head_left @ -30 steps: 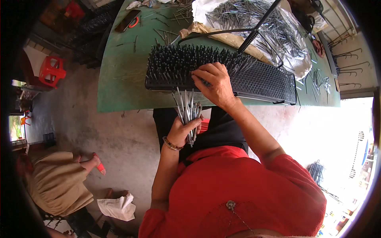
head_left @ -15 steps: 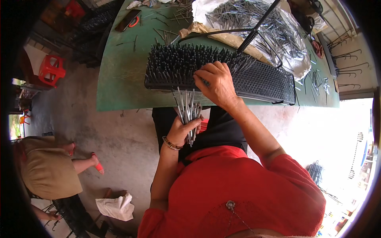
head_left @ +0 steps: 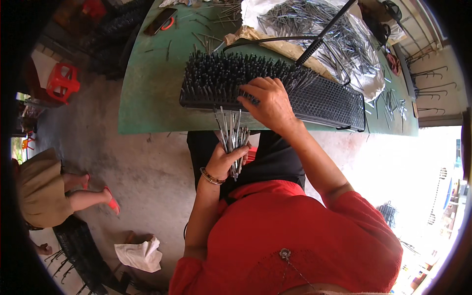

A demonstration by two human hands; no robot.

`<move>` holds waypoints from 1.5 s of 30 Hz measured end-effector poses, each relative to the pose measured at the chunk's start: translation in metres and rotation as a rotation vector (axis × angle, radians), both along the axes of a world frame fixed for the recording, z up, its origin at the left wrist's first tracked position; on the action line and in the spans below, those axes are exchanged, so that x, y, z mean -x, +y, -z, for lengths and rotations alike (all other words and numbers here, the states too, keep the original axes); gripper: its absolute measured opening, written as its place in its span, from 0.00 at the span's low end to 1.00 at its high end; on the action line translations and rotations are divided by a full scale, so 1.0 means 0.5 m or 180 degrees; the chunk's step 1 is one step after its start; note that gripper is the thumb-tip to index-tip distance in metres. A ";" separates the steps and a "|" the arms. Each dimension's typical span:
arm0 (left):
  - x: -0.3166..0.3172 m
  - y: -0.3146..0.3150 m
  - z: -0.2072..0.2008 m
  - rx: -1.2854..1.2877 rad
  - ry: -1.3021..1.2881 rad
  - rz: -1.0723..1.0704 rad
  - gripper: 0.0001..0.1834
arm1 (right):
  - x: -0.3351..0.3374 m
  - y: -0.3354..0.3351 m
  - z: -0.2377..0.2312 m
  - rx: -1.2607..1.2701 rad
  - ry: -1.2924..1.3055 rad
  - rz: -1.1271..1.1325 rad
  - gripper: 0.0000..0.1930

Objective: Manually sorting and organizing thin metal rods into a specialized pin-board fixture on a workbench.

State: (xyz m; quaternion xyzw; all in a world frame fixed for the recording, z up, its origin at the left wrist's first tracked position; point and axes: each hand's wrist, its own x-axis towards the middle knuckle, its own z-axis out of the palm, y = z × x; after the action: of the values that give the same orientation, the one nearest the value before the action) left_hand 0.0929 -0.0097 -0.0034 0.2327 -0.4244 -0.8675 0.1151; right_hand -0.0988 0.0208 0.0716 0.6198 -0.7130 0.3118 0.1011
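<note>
My left hand (head_left: 226,160) is closed round a bundle of thin metal rods (head_left: 231,129), held upright in front of the table edge. Above the long black perforated rack (head_left: 332,101), my right hand (head_left: 269,104) has its fingers bent together at the front of the standing rods. Whatever may be between those fingertips is too small to make out. Dark-tipped rods (head_left: 226,69) stand packed in the rack's left half, some leaning near the middle. Open holes show in its right part. A black bar handle (head_left: 319,42) rises behind the rack.
The green table (head_left: 147,105) carries a pile of loose rods (head_left: 314,24) on white sheeting, a phone (head_left: 162,20) and orange-handled scissors (head_left: 168,23). At the left are another person's legs (head_left: 88,199), a red stool (head_left: 63,83) and a white cloth (head_left: 140,254) on the floor.
The other person at the left has shifted, with the feet lower and further left in view. My right hand has barely moved; my left still grips the rods.
</note>
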 end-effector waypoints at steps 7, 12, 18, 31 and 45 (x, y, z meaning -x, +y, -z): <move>0.002 -0.015 -0.043 0.0258 0.0260 0.0456 0.08 | 0.004 0.006 -0.051 -0.0632 -0.2048 -0.0667 0.17; 0.012 -0.026 -0.071 0.0309 0.0445 0.0799 0.09 | 0.002 0.005 -0.043 -0.1071 -0.2785 -0.1599 0.18; 0.020 -0.019 -0.048 0.0338 0.0391 0.1067 0.10 | 0.016 0.029 -0.027 -0.1051 -0.4000 -0.0978 0.11; 0.025 0.011 -0.024 -0.0465 0.0175 0.0364 0.11 | 0.032 0.006 0.021 0.0709 -0.0587 0.0069 0.16; 0.018 -0.004 -0.043 -0.0011 0.0056 0.0351 0.14 | 0.011 0.033 0.009 0.0427 -0.0590 -0.0183 0.13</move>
State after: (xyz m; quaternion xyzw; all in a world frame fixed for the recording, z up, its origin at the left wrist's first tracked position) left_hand 0.0840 -0.0119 0.0183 0.2015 -0.4341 -0.8752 0.0704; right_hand -0.1043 0.0372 0.0672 0.6004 -0.6788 0.4175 0.0670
